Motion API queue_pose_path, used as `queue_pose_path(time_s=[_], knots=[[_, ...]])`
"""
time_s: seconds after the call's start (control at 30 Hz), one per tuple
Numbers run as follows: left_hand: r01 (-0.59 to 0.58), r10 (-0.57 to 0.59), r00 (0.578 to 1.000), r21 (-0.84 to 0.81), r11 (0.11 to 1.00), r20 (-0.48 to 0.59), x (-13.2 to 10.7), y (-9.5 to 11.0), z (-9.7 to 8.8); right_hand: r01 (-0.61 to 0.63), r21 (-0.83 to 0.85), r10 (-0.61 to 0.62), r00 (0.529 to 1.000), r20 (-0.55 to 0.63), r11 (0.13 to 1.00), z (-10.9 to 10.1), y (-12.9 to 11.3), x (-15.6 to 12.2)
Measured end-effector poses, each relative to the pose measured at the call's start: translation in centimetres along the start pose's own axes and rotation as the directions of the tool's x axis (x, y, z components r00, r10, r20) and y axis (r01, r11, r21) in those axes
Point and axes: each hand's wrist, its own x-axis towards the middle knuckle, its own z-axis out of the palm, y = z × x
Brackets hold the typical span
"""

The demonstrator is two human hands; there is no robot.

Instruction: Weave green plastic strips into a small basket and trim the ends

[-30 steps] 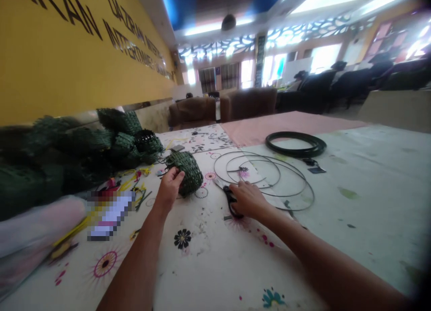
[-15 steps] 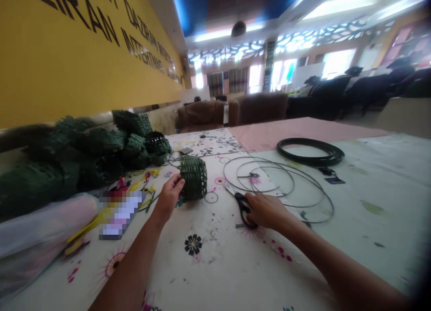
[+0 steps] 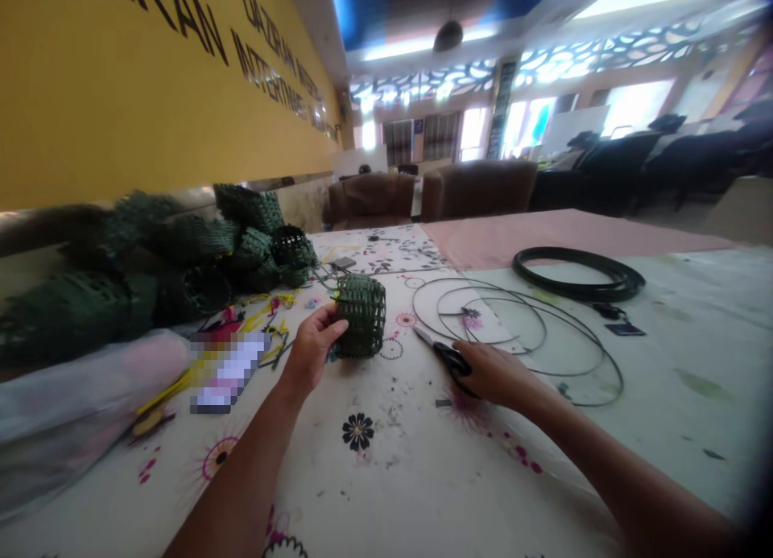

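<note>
The left hand [image 3: 312,345] pinches the freshly turned basket [image 3: 361,316] while the right hand [image 3: 492,371] curls round the scissors [image 3: 448,357], leaving neither free.

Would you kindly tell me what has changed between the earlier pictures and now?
The left hand has turned the green woven basket from tilted to nearly level. With the right hand, the handles of the black-handled scissors have swung slightly rightward. Nothing was let go. The thick dark coil and piled baskets stayed put; only the camera's view shifted.
</note>
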Motion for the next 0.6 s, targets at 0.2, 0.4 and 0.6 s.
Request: queue_pose_path(time_s=[0.2,0.4,0.6], knots=[[0.012,-0.012,1.000,0.034,0.999,-0.009,0.1,-0.3,-0.4,0.037,0.050,-0.033,0.997,-0.070,0.998,-0.9,-0.3,0.2],[0.084,-0.083,0.996,0.042,0.996,-0.017,-0.1,-0.3,-0.2,0.365,0.311,-0.223,0.885,-0.409,0.878,-1.1,-0.2,0.1],[0.066,-0.068,0.995,-0.027,0.997,-0.078,-0.1,0.1,0.1,0.522,0.113,-0.370,0.725,-0.581,0.845,-0.6,-0.6,-0.7]])
